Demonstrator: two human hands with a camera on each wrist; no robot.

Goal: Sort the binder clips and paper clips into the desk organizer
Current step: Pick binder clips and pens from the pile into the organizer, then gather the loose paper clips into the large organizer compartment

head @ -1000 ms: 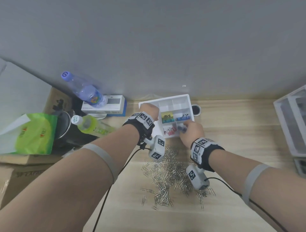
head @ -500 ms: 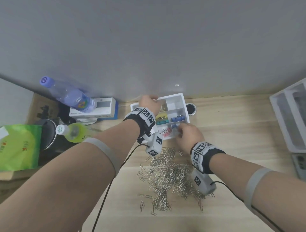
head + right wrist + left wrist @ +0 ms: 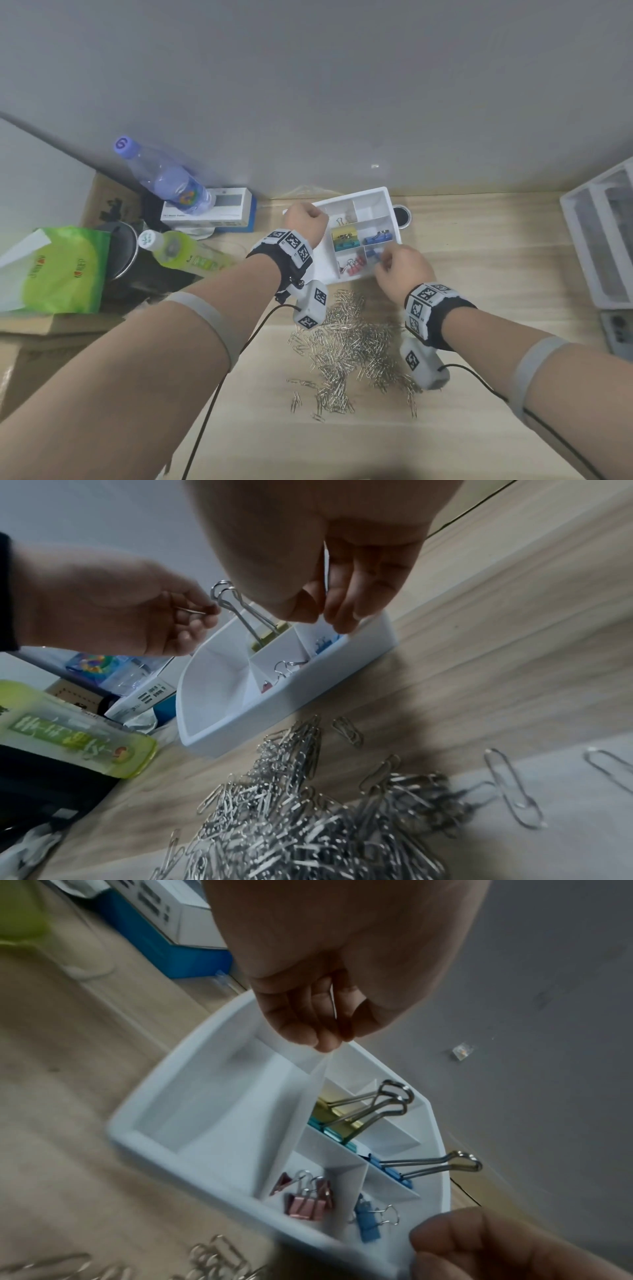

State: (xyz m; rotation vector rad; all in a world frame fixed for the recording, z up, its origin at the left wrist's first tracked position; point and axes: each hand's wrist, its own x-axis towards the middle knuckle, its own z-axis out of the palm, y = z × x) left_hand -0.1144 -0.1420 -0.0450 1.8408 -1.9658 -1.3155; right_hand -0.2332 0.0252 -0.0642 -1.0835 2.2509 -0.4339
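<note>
A white desk organizer point(image 3: 378, 202) stands on the wooden desk near the wall. Its compartments hold yellow and teal binder clips point(image 3: 337, 1118), a large blue one point(image 3: 390, 1171), pink ones point(image 3: 308, 1204) and a small blue one point(image 3: 368, 1223). My left hand point(image 3: 305, 219) hovers over the long left compartment point(image 3: 212, 1118), pinching a thin paper clip point(image 3: 192, 611). At the organizer's near right corner, my right hand point(image 3: 387, 260) pinches another paper clip point(image 3: 325, 569) between its fingertips. A pile of silver paper clips point(image 3: 349, 342) lies in front of the organizer.
Left of the organizer are a blue-and-white box point(image 3: 212, 209), a purple-capped water bottle point(image 3: 164, 178), a green drink bottle point(image 3: 185, 253) and a green tissue pack point(image 3: 58, 270). A black round hole point(image 3: 402, 217) sits behind it. A white tray point(image 3: 603, 236) stands at the right edge.
My left hand has shifted slightly toward the far left end of the organizer. The right hand stays at the near right corner. The head view has swung a little.
</note>
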